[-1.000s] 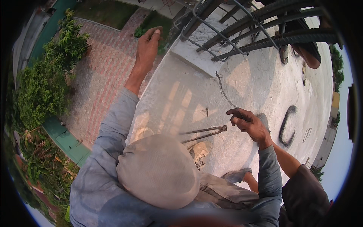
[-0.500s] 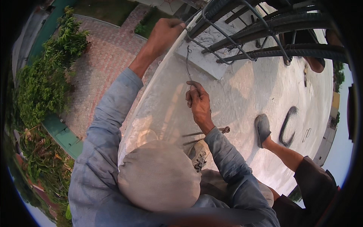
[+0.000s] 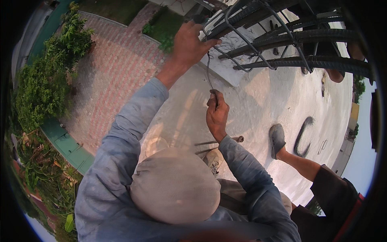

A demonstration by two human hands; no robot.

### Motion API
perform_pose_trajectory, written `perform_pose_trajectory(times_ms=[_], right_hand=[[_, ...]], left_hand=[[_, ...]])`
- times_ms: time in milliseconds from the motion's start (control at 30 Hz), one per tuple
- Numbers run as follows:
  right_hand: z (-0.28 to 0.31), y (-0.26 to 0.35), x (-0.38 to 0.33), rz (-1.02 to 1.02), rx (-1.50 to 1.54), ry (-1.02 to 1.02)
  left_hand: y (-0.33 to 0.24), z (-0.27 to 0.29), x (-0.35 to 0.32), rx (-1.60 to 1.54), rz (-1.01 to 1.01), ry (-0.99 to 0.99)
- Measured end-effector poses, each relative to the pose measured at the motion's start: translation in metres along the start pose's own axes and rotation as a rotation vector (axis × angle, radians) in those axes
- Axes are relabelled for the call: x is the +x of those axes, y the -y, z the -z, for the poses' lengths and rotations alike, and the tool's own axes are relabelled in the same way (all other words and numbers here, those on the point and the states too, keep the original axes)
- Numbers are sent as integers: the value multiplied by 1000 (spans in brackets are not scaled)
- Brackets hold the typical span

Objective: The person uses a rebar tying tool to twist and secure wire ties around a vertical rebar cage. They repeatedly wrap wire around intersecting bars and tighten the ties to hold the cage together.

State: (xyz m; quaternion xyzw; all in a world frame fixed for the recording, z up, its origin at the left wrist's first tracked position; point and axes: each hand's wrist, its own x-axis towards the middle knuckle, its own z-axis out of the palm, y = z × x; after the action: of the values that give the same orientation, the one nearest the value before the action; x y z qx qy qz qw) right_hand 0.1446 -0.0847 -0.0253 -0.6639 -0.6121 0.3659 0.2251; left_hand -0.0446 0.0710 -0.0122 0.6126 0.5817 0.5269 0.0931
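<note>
My left hand point(image 3: 187, 48) is at the near corner of a steel stirrup point(image 3: 229, 25) on a rebar cage point(image 3: 298, 34). Its fingers curl round the bar and are partly hidden; the thumb points right across the corner. Lower down, my right hand point(image 3: 217, 115) pinches the lower end of a thin tie wire point(image 3: 209, 71) between thumb and fingers. The wire rises to just under my left thumb, with a small bend at its top. Whether it touches the stirrup I cannot tell.
The pale concrete slab point(image 3: 254, 105) ends in a drop on the left, above brick paving point(image 3: 109, 80). A long-handled metal tool point(image 3: 207, 142) lies by my shoe point(image 3: 213, 159). Another person's shoe point(image 3: 277, 141) stands right, near a dark wire bundle point(image 3: 303, 137).
My left hand has moved right and slightly down, from the slab's edge onto the stirrup corner. My right hand has shifted slightly right, still pinching the wire, whose top is now by my left thumb.
</note>
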Motion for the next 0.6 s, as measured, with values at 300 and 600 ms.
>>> perform_pose_trajectory(times_ms=[300,600], right_hand=[[96,-64,-40,358,-707,596],[145,-126,-67,641,-977,837]], left_hand=[[5,-8,-10,42,31,-50],[1,-6,-15,-34,152,4]])
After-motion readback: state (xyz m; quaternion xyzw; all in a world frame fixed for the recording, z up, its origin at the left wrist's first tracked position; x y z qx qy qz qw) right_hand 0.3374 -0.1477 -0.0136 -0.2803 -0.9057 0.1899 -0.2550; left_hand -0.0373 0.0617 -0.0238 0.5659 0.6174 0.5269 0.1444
